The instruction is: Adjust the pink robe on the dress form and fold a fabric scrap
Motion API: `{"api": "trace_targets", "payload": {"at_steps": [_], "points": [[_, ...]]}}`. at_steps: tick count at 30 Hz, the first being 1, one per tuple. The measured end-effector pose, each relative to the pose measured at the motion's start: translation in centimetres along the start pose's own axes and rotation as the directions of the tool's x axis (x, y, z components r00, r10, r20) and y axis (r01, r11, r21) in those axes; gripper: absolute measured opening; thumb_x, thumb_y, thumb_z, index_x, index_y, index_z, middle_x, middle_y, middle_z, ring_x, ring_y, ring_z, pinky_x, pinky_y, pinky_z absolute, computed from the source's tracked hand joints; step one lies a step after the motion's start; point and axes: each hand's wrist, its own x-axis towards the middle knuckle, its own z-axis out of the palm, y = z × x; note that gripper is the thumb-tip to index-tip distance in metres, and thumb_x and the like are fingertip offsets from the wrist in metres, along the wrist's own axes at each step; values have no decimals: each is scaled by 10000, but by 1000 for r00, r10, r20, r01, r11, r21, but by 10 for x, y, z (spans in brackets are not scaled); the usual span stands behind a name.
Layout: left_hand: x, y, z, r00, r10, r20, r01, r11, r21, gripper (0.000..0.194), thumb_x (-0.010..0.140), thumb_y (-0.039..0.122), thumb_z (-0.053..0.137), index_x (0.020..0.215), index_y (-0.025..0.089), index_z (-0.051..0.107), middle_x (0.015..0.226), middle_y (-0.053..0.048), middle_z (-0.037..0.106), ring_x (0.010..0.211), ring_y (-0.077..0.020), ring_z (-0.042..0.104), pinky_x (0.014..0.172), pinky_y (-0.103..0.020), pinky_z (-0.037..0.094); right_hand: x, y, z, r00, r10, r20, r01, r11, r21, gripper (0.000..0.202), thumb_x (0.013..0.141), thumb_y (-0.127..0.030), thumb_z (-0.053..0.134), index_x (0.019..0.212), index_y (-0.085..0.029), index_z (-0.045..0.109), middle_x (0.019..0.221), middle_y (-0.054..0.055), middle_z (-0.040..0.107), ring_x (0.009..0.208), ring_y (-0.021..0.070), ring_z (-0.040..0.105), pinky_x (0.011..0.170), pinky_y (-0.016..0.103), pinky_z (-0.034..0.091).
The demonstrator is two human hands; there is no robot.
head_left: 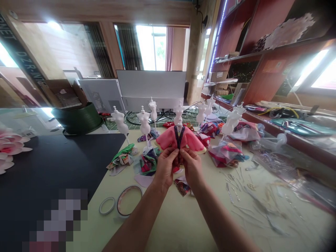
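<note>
Both my hands meet at the front of a small white mannequin dressed in a pink doll robe (168,138) with a dark collar band. My left hand (165,168) pinches the robe's lower front edge from the left. My right hand (192,167) pinches it from the right, fingertips almost touching the left ones. The mannequin's body is hidden under the robe; only its neck knob shows at the top. Folded patterned cloth pieces (148,164) lie on the pale table just left of my hands.
Several bare white mannequins (119,120) stand behind on the pale green table (183,224). Two tape rolls (128,201) lie near left. Heaps of colourful cloth (225,154), plastic bags and small metal trims (275,164) fill the right. A black mat (52,168) covers the left.
</note>
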Motion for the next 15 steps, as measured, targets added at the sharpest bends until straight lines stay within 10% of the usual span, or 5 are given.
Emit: {"api": "trace_targets", "payload": {"at_steps": [15], "points": [[1,0,0,1000,-4,-13,4,1000,-4,275,541,231,796,689,129,588,480,65,495,435,-37,423,432,-151,316,-1,1,2,999,-20,-37,20,1000,-13,189,620,-305,742,673,-170,621,512,-42,532,462,94,462,450,228,383]]}}
